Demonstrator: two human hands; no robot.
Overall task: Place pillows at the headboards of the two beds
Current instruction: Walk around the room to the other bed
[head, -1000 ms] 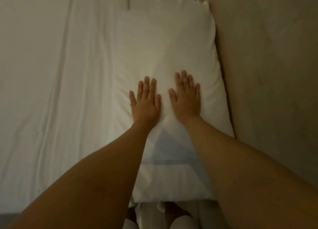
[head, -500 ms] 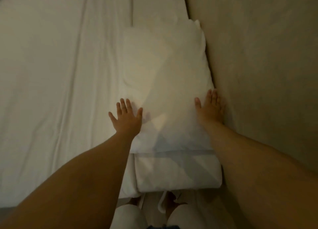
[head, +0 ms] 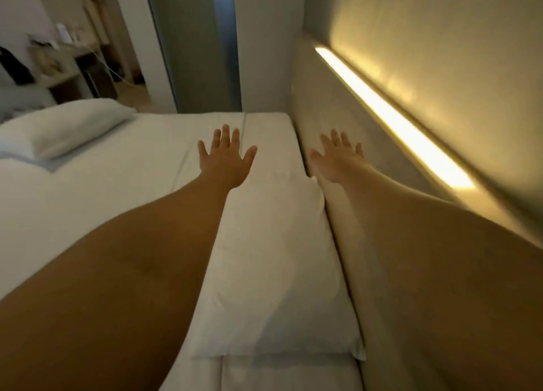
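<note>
Two hands were pressing the near pillow (head: 276,261) a moment ago; now we have lifted them off. Our left hand (head: 224,158) and right hand (head: 338,158) reach out with fingers spread wide, holding nothing. The soft, puffy white pillow lies snug against the tall padded headboard (head: 320,126), so we think this one is done. Another plump pillow (head: 67,126) waits on the smooth white sheet (head: 102,185), well away from the headboard

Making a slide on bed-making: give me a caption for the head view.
Both hands open above a pillow laid along the headboard.
</note>
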